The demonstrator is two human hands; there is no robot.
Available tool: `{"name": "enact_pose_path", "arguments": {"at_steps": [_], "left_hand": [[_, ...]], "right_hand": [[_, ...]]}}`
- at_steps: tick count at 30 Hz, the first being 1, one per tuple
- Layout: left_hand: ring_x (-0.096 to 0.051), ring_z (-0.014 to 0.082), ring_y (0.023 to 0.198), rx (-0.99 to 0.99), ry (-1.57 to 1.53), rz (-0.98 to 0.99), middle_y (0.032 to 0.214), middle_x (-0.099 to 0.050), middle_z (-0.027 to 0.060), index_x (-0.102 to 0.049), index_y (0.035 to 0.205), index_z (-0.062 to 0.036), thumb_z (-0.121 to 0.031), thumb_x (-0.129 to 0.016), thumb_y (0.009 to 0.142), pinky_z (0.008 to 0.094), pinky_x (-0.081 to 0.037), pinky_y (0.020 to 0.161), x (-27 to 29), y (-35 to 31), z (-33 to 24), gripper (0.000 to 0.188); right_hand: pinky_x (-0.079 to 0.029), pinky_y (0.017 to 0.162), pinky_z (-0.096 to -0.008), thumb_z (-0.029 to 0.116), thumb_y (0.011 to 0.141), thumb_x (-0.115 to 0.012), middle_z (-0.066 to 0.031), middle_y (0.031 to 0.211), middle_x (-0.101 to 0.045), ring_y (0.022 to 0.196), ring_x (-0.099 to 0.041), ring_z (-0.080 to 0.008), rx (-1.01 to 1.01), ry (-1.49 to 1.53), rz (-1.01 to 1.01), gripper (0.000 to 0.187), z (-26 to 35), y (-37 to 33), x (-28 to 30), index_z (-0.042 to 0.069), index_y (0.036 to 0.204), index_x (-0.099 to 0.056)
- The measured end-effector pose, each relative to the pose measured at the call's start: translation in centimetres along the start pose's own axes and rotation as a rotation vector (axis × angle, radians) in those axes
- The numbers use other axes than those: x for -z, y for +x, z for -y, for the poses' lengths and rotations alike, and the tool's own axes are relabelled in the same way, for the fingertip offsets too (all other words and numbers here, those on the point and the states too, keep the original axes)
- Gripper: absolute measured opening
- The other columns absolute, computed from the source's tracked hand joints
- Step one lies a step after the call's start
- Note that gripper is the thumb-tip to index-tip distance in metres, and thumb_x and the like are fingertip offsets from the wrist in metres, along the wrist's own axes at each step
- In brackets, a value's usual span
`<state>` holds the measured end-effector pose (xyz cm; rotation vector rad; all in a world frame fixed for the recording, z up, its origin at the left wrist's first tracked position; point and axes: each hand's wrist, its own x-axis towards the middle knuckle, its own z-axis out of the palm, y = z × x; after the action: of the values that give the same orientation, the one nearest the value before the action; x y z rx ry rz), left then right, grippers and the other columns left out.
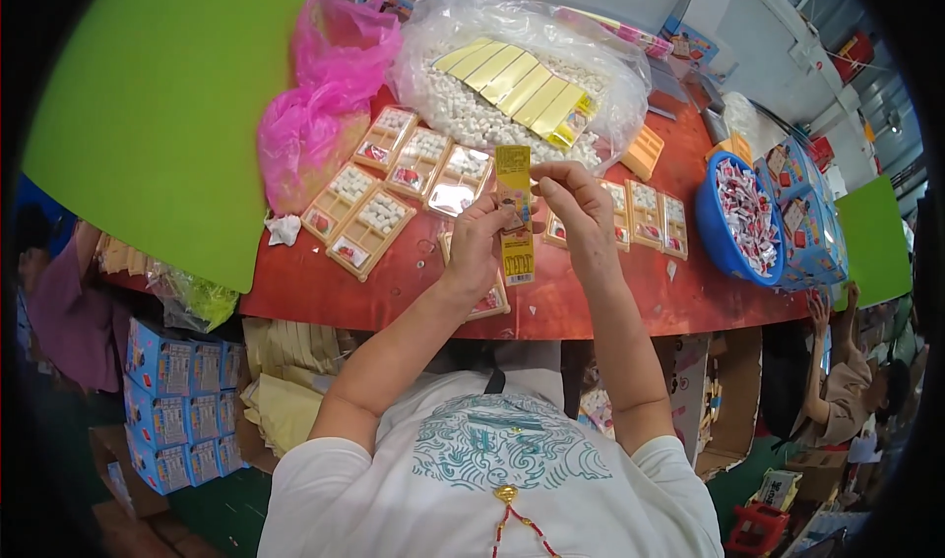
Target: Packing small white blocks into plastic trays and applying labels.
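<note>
My left hand (479, 241) grips a narrow yellow printed card (517, 258) upright over the red table (581, 307), thumb across its middle. My right hand (586, 214) is closed in a pinch, with thumb and index fingertips at the card's upper right edge. Beneath and beside the hands lie several shallow wooden trays (372, 225), divided into compartments of small white pieces and red packets. More trays (645, 212) stand in a row to the right, past my right hand. One tray (492, 304) is partly hidden under my left hand.
Behind the trays, a clear plastic bag (622, 71) of white pieces carries overlapping yellow cards (512, 81). A pink bag (335, 76) sits left. At right are a blue basin (711, 225) of small packets and blue boxes (812, 218). Another person (854, 381) is at far right.
</note>
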<state>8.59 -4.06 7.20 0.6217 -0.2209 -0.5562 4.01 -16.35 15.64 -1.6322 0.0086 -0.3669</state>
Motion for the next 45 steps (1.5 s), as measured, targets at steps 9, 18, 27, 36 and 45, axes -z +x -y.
{"name": "enact_pose_path", "arguments": {"at_steps": [9, 18, 27, 36, 45], "left_hand": [[-0.064, 0.0203, 0.104, -0.125, -0.229, -0.166, 0.113, -0.065, 0.0139, -0.057, 0.117, -0.0009, -0.01, -0.048, 0.097, 0.0365, -0.049, 0.095, 0.4, -2.4, 0.7, 0.023], [-0.058, 0.02, 0.11, -0.091, -0.302, -0.2, 0.116, -0.062, 0.0076, -0.056, 0.12, -0.0052, -0.015, -0.051, 0.096, 0.0393, -0.044, 0.099, 1.3, -5.6, 0.4, 0.026], [-0.057, 0.0265, 0.115, -0.045, -0.142, -0.292, 0.127, -0.058, 0.0162, -0.053, 0.125, -0.0035, -0.02, -0.053, 0.096, 0.0466, -0.042, 0.102, 3.4, -11.1, -0.4, 0.034], [-0.065, 0.0144, 0.087, 0.052, 0.331, -0.466, 0.095, -0.069, 0.0099, -0.064, 0.101, 0.0025, -0.008, -0.056, 0.092, 0.0268, -0.05, 0.081, 6.1, -15.6, -1.5, 0.016], [-0.053, 0.0045, 0.062, 0.189, 0.684, -0.453, 0.069, -0.062, 0.0013, -0.063, 0.081, -0.0011, -0.012, -0.058, 0.091, 0.0213, -0.041, 0.057, 6.7, -12.9, -2.5, 0.016]], "right_hand": [[-0.046, 0.073, -0.0296, 0.017, 0.088, -0.065, -0.0104, 0.088, -0.058, 0.081, -0.059, -0.0184, 0.115, -0.53, -0.053, 0.02, -4.8, -2.0, -0.5, -0.002, 0.095, -0.063], [-0.045, 0.079, -0.028, 0.011, 0.091, -0.064, -0.0038, 0.091, -0.058, 0.088, -0.055, -0.0118, -0.085, -0.081, 0.034, 0.014, -8.4, -4.8, -2.3, -0.002, 0.096, -0.061], [-0.043, 0.083, -0.0348, 0.006, 0.087, -0.063, -0.0075, 0.091, -0.061, 0.091, -0.059, -0.0207, 0.182, -0.439, 0.329, 0.007, -4.6, -7.1, -1.2, 0.002, 0.091, -0.059], [-0.038, 0.085, -0.0367, 0.01, 0.083, -0.066, -0.0078, 0.088, -0.059, 0.084, -0.056, -0.0272, 0.076, -0.614, 0.635, 0.009, -4.4, -7.4, 0.8, 0.005, 0.086, -0.058], [-0.039, 0.083, -0.0386, 0.013, 0.084, -0.063, -0.0102, 0.082, -0.056, 0.083, -0.056, -0.0287, 0.017, -0.78, 0.676, 0.012, -7.7, -2.7, 0.8, 0.002, 0.084, -0.058]]}}
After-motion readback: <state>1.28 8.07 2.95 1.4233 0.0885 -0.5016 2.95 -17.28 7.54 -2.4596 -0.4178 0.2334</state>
